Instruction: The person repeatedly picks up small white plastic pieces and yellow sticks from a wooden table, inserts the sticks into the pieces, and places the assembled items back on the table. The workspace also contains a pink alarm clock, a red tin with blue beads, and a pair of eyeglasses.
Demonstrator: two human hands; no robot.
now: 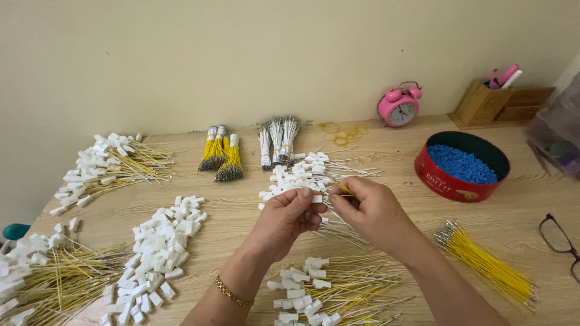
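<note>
My left hand (289,216) pinches a small white plastic connector (316,198) over the middle of the wooden table (241,211). My right hand (370,211) meets it, fingers closed on a thin yellow wire (345,189) whose end points at the connector. Under both hands lies a pile of white-wired connectors (302,172). Just below my wrists sits a heap of finished yellow-wired connectors (326,293).
Loose white connectors (158,253) lie to the left, with more wired heaps at the far left (109,166) and front left (42,271). Bundled yellow (220,157) and white wires (277,142) stand behind. A red tin of blue pieces (462,166), loose yellow wires (489,265), glasses (559,238), a pink clock (399,107) lie right.
</note>
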